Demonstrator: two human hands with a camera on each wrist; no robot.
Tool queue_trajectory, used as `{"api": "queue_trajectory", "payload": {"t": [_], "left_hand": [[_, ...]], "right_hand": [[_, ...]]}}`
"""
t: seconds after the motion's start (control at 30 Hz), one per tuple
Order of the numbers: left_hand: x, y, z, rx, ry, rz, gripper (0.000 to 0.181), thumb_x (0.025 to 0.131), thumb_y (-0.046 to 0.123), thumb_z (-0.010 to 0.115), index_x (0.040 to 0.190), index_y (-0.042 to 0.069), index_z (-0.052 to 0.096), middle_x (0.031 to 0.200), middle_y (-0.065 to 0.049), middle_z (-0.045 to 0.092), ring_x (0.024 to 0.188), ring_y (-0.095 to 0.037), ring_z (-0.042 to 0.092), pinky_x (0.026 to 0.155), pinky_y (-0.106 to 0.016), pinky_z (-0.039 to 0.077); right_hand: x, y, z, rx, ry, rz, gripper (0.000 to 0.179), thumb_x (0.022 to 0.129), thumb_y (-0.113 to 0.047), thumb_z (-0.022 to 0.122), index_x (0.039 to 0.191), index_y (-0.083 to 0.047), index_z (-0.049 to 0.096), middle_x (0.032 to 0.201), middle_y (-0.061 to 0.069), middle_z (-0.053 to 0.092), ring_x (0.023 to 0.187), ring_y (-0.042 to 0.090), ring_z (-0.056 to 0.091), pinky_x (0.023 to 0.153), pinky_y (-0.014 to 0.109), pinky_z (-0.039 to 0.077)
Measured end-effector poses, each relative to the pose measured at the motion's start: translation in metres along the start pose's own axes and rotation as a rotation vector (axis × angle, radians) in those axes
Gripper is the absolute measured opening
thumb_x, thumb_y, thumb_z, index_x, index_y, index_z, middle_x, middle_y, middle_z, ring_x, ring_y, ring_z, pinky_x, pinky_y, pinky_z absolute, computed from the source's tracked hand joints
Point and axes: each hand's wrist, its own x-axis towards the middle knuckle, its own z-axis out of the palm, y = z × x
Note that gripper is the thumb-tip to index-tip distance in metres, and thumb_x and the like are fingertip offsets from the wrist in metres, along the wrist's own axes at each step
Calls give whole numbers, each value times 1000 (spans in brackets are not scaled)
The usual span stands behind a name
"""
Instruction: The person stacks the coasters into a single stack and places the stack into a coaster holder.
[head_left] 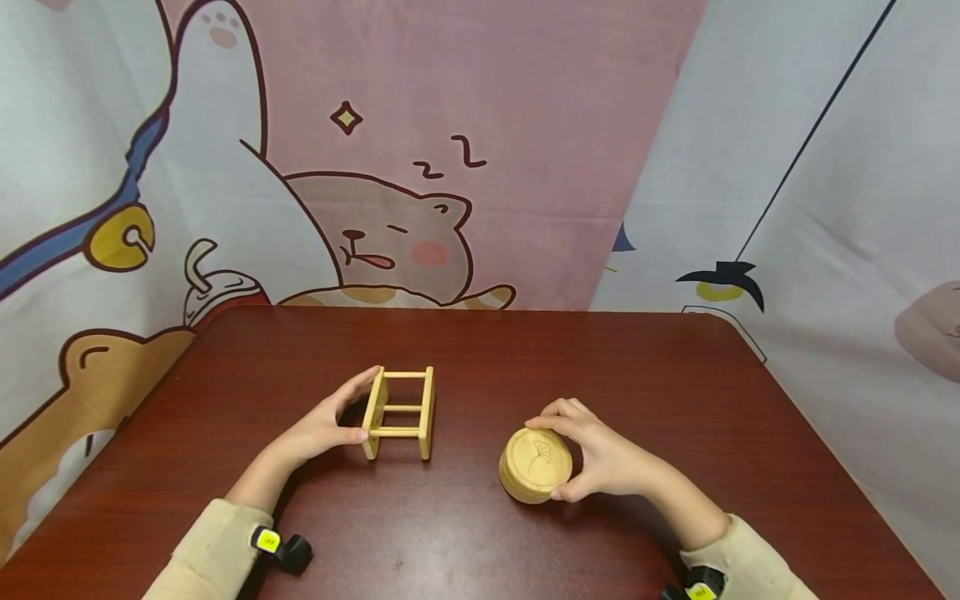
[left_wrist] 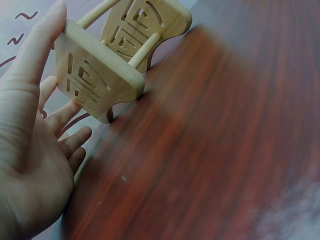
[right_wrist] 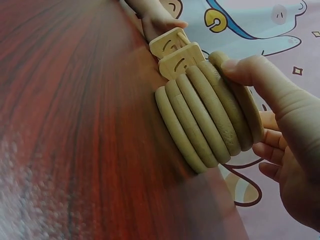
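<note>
A small wooden coaster rack (head_left: pixel 401 432) stands on the table, two slotted side panels joined by thin rods. My left hand (head_left: pixel 330 422) holds its left panel, thumb at the near end and fingertips at the far end. In the left wrist view the panel (left_wrist: pixel 95 75) shows cut-out slots. Right of the rack is a stack of round wooden coasters (head_left: pixel 537 461), the top one engraved with a leaf. Thumb and fingers of my right hand (head_left: pixel 600 454) grip the stack's right side. The right wrist view shows several coasters (right_wrist: pixel 200 117) piled flat together.
Both things are on a dark red-brown wooden table (head_left: pixel 465 542). Behind it hangs a cloth (head_left: pixel 555 167) printed with cartoon animals. Bare tabletop separates the rack from the stack.
</note>
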Motion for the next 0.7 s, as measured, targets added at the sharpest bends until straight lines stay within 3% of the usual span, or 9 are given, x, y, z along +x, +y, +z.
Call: {"api": "queue_trajectory", "payload": {"t": [0.33,0.6,0.7], "left_hand": [[0,2,1,-5,0,-11,91,80,23,76,153,15,23,150,-16,32,133,-38,30,101,-65,16],[-1,0,-1,2,-1,8,89,79,20,76,152,26,25,150,-16,33,132,-37,31,101,-64,17],[0,-1,-1,4,-6,17,90,79,20,76,152,24,25,149,-15,33,132,-37,31,101,-64,17]], "right_hand": [[0,1,1,1,-9,9,79,57,-29,87,128,-11,58,119,-8,49,113,15,41,90,41,39],[0,0,2,0,-23,20,78,60,-32,86,130,-14,56,122,-8,48,114,15,41,91,41,38],[-2,2,1,-4,-25,18,78,62,-35,85,131,-14,56,122,-8,48,114,15,41,90,42,38]]}}
